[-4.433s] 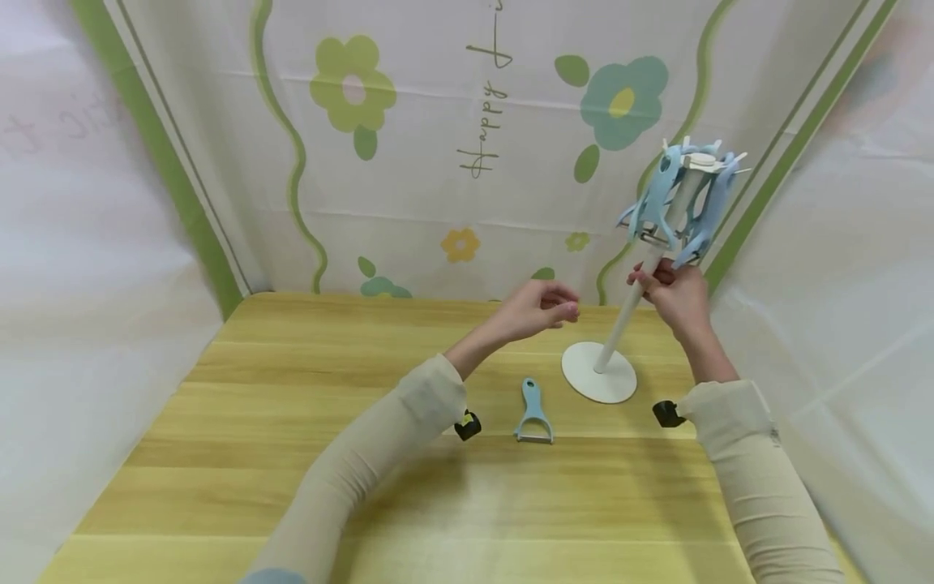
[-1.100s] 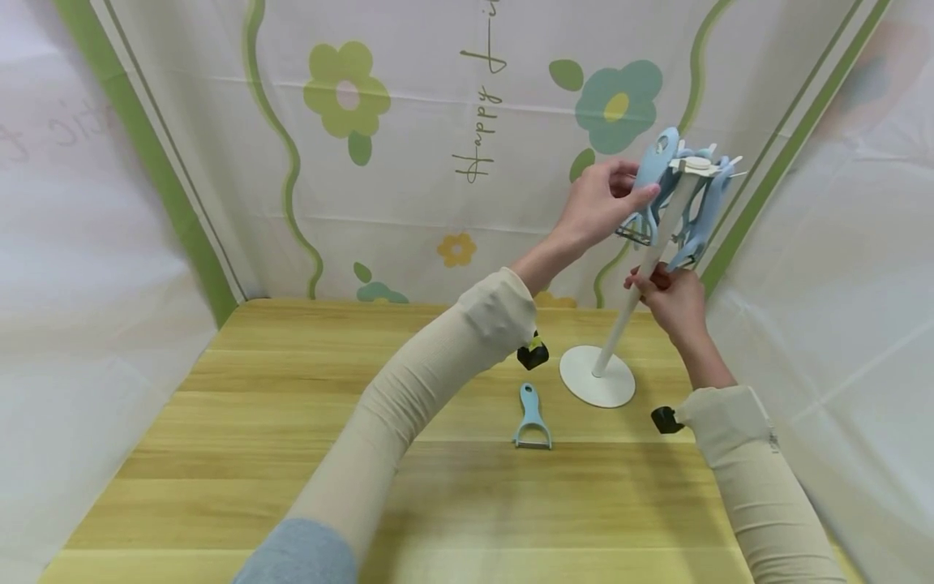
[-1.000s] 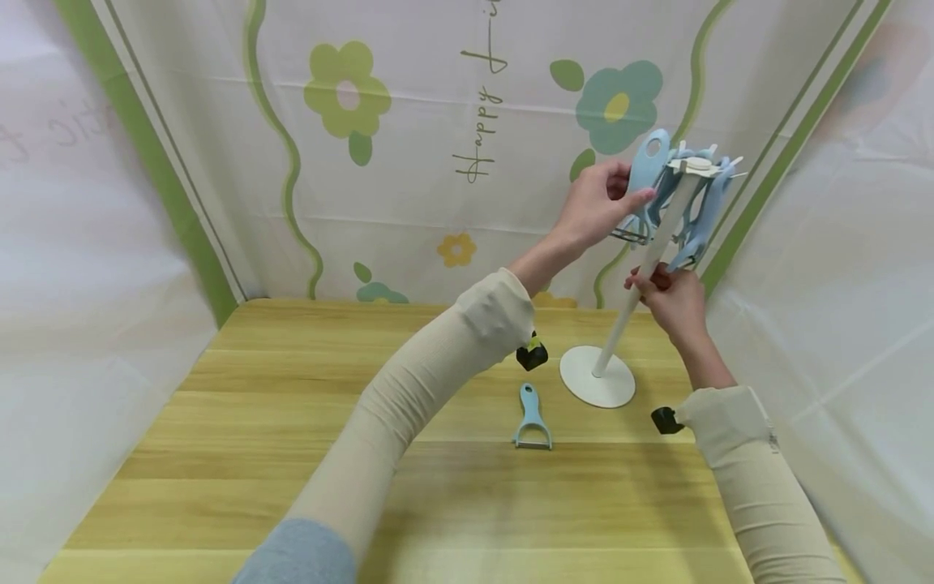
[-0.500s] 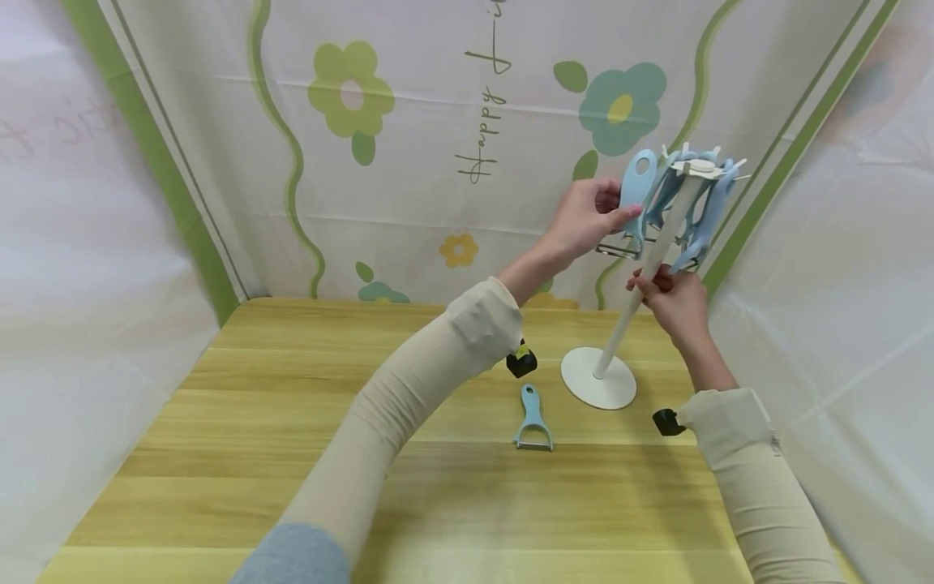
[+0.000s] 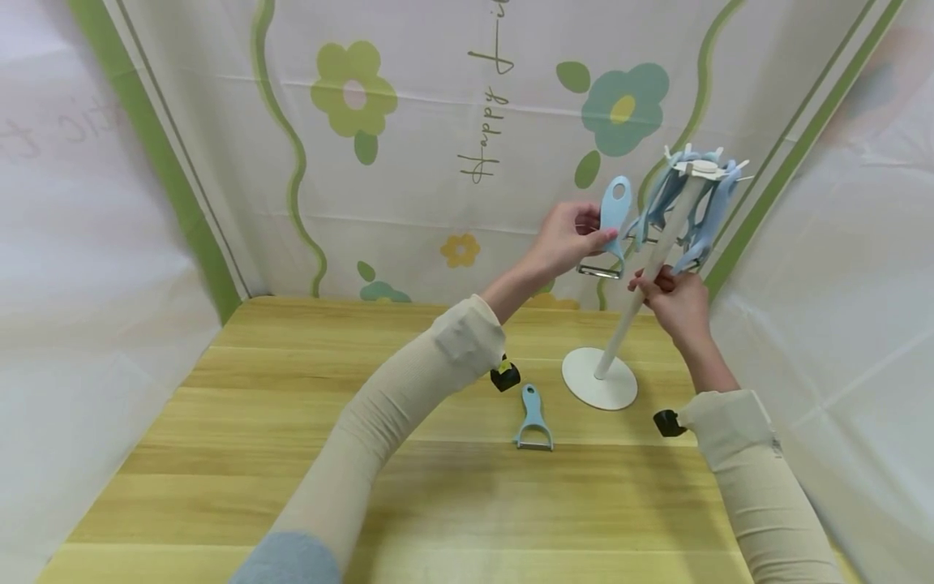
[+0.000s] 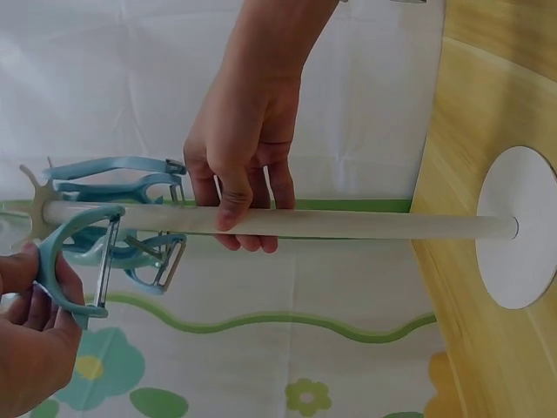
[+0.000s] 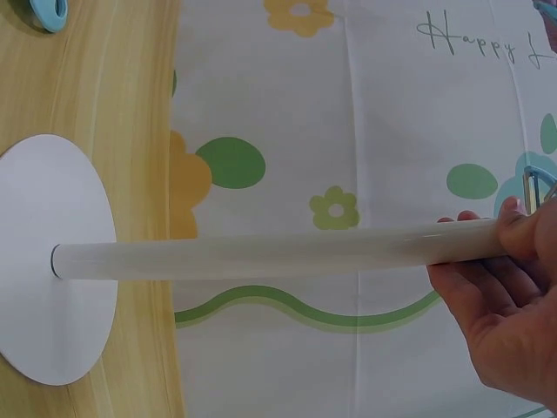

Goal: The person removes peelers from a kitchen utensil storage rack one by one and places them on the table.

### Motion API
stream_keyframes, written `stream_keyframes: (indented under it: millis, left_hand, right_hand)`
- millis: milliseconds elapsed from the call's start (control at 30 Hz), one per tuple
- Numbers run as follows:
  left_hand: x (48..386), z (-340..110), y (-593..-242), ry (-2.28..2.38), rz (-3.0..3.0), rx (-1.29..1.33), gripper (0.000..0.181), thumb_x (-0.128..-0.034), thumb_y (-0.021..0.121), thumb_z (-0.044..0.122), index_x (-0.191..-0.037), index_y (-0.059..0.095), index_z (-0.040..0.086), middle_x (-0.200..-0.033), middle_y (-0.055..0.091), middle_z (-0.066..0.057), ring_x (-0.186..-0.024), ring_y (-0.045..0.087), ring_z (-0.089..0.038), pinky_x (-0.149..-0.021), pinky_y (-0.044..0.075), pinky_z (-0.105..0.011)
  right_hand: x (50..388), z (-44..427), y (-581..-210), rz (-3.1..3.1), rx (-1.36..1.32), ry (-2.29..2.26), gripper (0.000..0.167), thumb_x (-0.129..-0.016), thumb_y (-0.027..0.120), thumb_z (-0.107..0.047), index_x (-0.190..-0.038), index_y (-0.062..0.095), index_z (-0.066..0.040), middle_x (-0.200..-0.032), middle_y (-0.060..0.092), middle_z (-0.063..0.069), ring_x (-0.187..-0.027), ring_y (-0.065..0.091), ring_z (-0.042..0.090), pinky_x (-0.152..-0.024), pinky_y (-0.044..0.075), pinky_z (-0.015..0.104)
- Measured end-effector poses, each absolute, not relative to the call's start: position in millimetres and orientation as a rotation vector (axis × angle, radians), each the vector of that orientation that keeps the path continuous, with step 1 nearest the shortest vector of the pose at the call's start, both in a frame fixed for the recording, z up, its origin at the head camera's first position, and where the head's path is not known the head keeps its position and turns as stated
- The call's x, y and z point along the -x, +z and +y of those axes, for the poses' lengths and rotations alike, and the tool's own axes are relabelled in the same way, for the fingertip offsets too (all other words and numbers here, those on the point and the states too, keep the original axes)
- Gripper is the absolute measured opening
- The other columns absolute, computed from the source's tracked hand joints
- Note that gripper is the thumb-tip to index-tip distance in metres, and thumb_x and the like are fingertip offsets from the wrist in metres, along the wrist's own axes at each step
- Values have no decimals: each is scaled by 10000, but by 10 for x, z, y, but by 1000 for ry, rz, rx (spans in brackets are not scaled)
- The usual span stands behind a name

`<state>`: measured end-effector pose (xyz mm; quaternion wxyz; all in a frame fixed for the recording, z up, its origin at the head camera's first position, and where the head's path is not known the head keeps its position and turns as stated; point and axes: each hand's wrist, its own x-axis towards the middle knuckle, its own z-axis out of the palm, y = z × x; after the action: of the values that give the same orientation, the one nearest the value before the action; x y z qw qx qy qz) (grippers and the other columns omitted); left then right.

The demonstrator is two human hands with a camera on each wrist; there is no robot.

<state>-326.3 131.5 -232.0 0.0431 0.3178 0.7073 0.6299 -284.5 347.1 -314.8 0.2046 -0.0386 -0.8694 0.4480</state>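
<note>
In the head view my left hand (image 5: pixel 565 241) pinches a light blue peeler (image 5: pixel 616 207) by its handle, hole end up and blade down. This peeler is left of the white stand (image 5: pixel 620 328), apart from its hooks. My right hand (image 5: pixel 679 304) grips the stand's pole below the hooks; the right wrist view shows the fingers (image 7: pixel 474 292) around the pole. Several blue peelers (image 5: pixel 709 223) hang from the hooks at the top, overlapping each other. Another light blue peeler (image 5: pixel 532 414) lies on the table, below the left wrist, with its blade toward me.
The stand's round white base (image 5: pixel 580 385) rests on the wooden table (image 5: pixel 292 422) near its back right. Behind the table hangs a white curtain (image 5: pixel 423 162) printed with flowers. More pale sheeting (image 5: pixel 861 341) closes off the right side.
My left hand went up to the hooks and took hold of a hanging peeler. It has since drawn that peeler left and down, off the stand. The right hand stays on the pole.
</note>
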Motion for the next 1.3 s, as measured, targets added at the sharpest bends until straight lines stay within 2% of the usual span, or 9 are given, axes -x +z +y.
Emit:
stream_keyframes:
  millis: [267,633,933,1100,1300]
  left_hand:
    - [3253,1192,-2505,1942,2117,-943,253,-944,649,8,-1172,619,-98,-1078,678,-223,-905,673,-191,-797,600,-240]
    - [3219,1035,-2859,1904,2147,-883,295,-918,670,-30,-1206,628,-79,-1063,699,-206,-900,693,-194,-807,588,-220]
    - [3172,877,-3098,1872,2129,-828,292,-913,666,-43,-1197,606,-74,-1061,681,-212,-905,677,-192,-826,582,-223]
    - [3114,800,-3258,1872,2093,-758,354,-908,660,-58,-1249,569,-88,-1080,671,-227,-951,693,-243,-833,592,-252]
    - [3066,716,-3453,1868,2053,-688,399,-916,648,-59,-1298,535,-82,-999,658,-146,-883,674,-192,-814,597,-272]
  right_hand:
    - [2840,3468,-3146,-2435,118,1242,329,-1006,593,-228,-1202,640,33,-974,727,-22,-811,615,-133,-727,518,63]
    - [2815,3457,-3150,-2400,72,1307,379,-1001,601,-210,-1244,633,78,-906,708,-134,-807,634,-128,-704,530,71]
    - [2834,3472,-3158,-2391,79,1299,363,-995,613,-235,-1229,648,40,-852,647,-238,-808,636,-134,-724,532,77]
    - [2829,3473,-3152,-2386,83,1316,396,-992,615,-270,-1218,649,53,-823,637,-258,-803,636,-133,-739,527,73]
    - [2828,3475,-3156,-2405,81,1297,429,-990,613,-300,-1219,645,61,-822,653,-266,-806,629,-140,-739,523,67]
